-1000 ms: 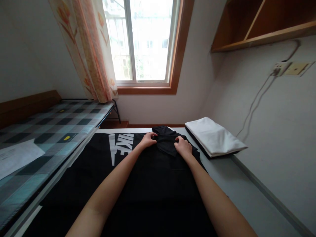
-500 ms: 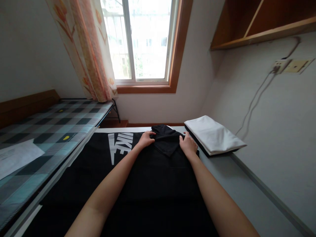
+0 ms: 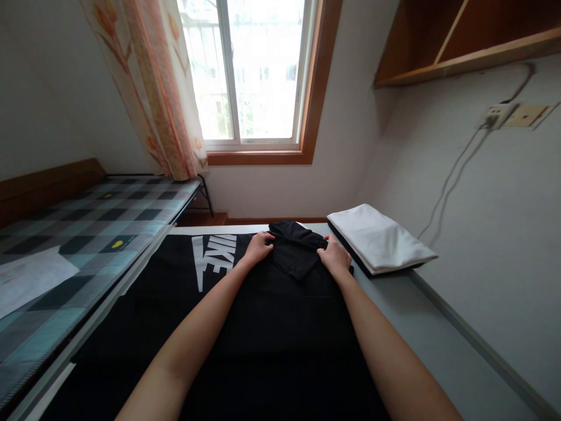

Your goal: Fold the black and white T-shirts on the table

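Note:
A black hoodie (image 3: 280, 333) with large white NIKE lettering lies spread across the grey table. Its hood (image 3: 293, 257) sits bunched and folded at the far end, between my two hands. My left hand (image 3: 259, 248) pinches the hood's left edge with thumb and fingers. On the other side, my right hand (image 3: 335, 255) is closed on the hood's right edge. A fold of the cloth runs taut from one hand to the other, and a loose flap hangs toward me below it.
Right of the hoodie, a folded white and black cloth (image 3: 379, 240) rests on the grey table (image 3: 407, 327). A bed with a checked mattress (image 3: 144, 202) and a paper sheet (image 3: 35, 278) stands at left. A wooden shelf (image 3: 468, 67) overhangs the right side; a cable (image 3: 451, 181) runs down the wall.
My right fingers have closed on the hood's edge. The hood's upper fold now stretches straighter between my hands, and its flap has shifted slightly. Both arms stay nearly in place.

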The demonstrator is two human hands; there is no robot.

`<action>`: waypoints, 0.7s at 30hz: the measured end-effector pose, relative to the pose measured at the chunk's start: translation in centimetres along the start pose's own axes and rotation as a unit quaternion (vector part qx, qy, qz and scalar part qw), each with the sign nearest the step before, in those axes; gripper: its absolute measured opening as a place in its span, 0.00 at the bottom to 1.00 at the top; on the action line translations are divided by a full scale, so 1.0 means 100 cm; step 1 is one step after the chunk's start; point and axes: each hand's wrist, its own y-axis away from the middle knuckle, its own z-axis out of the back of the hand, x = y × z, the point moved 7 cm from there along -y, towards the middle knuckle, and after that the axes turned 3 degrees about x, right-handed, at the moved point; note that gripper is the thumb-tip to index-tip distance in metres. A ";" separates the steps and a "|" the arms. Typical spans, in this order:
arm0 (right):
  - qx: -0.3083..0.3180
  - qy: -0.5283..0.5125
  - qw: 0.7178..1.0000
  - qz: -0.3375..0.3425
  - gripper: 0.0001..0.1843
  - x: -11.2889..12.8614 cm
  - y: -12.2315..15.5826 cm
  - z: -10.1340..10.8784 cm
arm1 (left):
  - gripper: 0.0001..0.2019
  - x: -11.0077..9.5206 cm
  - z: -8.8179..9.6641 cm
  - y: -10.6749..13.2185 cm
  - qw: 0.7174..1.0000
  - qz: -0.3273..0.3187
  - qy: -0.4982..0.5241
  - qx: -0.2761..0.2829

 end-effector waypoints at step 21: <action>-0.005 -0.048 0.998 0.031 0.21 0.002 -0.004 -0.006 | 0.14 -0.008 0.001 0.009 0.996 0.041 -0.079 0.033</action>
